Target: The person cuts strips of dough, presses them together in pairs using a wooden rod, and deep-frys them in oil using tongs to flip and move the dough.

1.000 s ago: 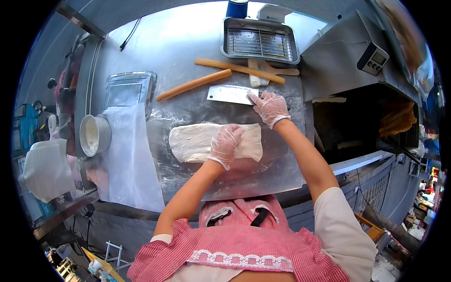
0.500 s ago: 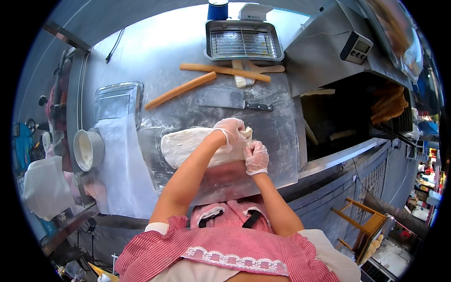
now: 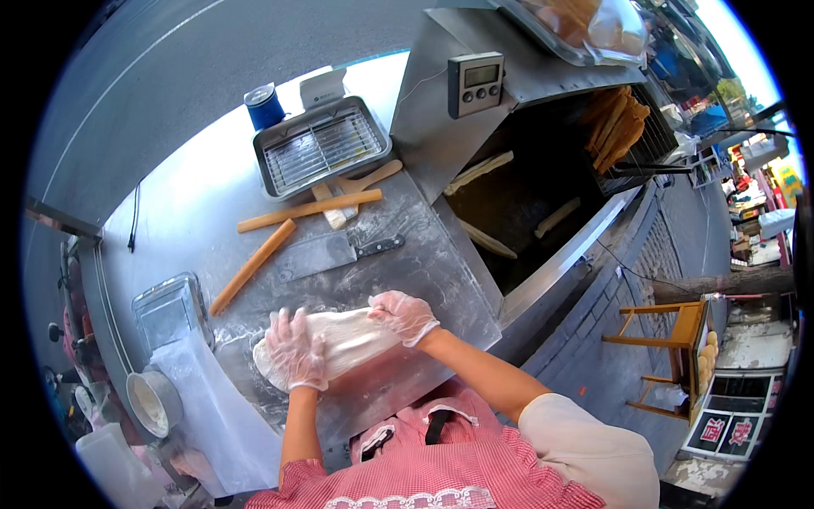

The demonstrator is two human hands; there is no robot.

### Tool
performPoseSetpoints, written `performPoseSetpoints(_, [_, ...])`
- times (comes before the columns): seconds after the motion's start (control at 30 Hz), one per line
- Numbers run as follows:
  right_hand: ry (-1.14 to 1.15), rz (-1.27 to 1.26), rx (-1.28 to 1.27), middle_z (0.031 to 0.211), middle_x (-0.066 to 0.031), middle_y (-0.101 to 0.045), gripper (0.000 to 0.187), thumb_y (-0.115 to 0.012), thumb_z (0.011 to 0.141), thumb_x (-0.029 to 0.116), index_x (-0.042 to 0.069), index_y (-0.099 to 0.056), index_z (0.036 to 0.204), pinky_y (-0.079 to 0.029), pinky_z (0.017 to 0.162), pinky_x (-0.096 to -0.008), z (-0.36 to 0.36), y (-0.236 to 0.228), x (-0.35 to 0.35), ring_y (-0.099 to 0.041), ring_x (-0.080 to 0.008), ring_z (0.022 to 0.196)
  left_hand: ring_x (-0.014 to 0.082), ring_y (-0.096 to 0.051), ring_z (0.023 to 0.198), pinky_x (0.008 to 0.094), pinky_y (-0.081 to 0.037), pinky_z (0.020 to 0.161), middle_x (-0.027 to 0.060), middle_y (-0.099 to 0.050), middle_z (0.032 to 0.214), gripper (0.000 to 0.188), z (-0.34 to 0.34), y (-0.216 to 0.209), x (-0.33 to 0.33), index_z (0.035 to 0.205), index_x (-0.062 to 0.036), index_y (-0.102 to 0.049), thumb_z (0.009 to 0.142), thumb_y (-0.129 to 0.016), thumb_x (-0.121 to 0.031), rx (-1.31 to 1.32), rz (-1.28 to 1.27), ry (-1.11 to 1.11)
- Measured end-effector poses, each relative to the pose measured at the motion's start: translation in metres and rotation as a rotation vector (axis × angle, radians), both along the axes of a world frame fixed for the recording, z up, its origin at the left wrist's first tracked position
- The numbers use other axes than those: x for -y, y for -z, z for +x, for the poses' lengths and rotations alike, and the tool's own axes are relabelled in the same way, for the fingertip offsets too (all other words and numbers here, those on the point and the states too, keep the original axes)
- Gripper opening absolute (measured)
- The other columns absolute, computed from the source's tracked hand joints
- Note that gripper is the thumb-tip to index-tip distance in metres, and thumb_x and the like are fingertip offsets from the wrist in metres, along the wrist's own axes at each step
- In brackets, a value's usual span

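Dough (image 3: 354, 338) lies lengthwise at the table's (image 3: 182, 246) six o'clock side, probably so both arms reach it easily. The hands are apart: the left hand (image 3: 297, 349) spreads flat over its nine o'clock end, seemingly to steady it, while the right hand (image 3: 404, 317) appears to grip the three o'clock end. At twelve o'clock the cleaver (image 3: 315, 257) rests, handle toward three, presumably for the right hand; rolling pins (image 3: 254, 265) sit toward eleven, clear of the dough.
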State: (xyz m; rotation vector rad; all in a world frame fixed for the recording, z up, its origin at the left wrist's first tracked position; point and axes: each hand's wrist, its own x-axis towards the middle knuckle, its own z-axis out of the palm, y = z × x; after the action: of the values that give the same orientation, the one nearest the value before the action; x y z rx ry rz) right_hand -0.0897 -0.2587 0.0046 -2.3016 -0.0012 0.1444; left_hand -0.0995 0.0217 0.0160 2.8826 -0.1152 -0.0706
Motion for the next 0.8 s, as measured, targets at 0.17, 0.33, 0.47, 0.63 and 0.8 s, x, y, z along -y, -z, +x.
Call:
performPoseSetpoints(0.17, [0.548,0.086,-0.103,0.103,-0.0133,-0.08,0.037,-0.08,0.095,0.033,0.002,-0.074,0.113,-0.058,0.087,-0.0359,0.052,-0.04,0.2,-0.076,-0.0253,0.098,0.0403,-0.031,0.157,0.0557,-0.02,0.129,0.019,-0.044,0.163,0.078,-0.056,0.023,-0.043,0.153,-0.0024,-0.049,0.085,-0.064,-0.038,0.099,0.058,0.051])
performPoseSetpoints(0.33, [0.501,-0.283,-0.227,0.114,-0.0145,-0.077,0.04,-0.076,0.093,0.048,0.013,-0.075,0.113,-0.056,0.095,-0.0447,0.072,0.007,0.144,-0.071,-0.035,0.111,0.042,-0.023,0.16,0.0564,-0.013,0.132,0.022,-0.036,0.168,0.085,-0.078,0.046,-0.047,0.158,0.0007,-0.04,0.085,-0.064,-0.037,0.155,0.124,0.028])
performPoseSetpoints(0.47, [0.473,-0.415,0.037,0.119,-0.0117,-0.071,0.04,-0.072,0.095,0.052,0.018,-0.069,0.117,-0.057,0.087,-0.0515,0.046,0.065,0.047,-0.071,-0.0357,0.107,0.0368,-0.041,0.149,0.0526,-0.028,0.125,0.0178,-0.05,0.158,0.07,-0.049,0.006,-0.053,0.151,-0.0064,-0.054,0.091,-0.068,-0.041,0.062,0.029,-0.167])
performPoseSetpoints(0.63, [0.503,-0.41,0.158,0.116,-0.0119,-0.067,0.041,-0.078,0.094,0.032,0.01,-0.064,0.126,-0.053,0.092,-0.0485,0.035,0.051,0.039,-0.066,-0.0357,0.108,0.0365,-0.052,0.142,0.0465,-0.042,0.117,0.0145,-0.061,0.144,0.06,0.087,0.007,-0.098,0.145,-0.0101,-0.058,0.086,-0.067,-0.004,0.472,-0.051,-0.125])
performPoseSetpoints(0.8, [0.34,-0.436,0.324,0.124,-0.012,-0.066,0.053,-0.079,0.092,0.029,0.009,-0.06,0.137,-0.047,0.1,-0.05,0.02,0.0,0.01,-0.062,-0.0342,0.114,0.0324,-0.068,0.104,0.0481,-0.054,0.086,0.0125,-0.068,0.104,0.016,0.158,0.033,-0.147,0.104,-0.0115,-0.069,0.089,-0.064,-0.009,0.092,0.221,-0.299])
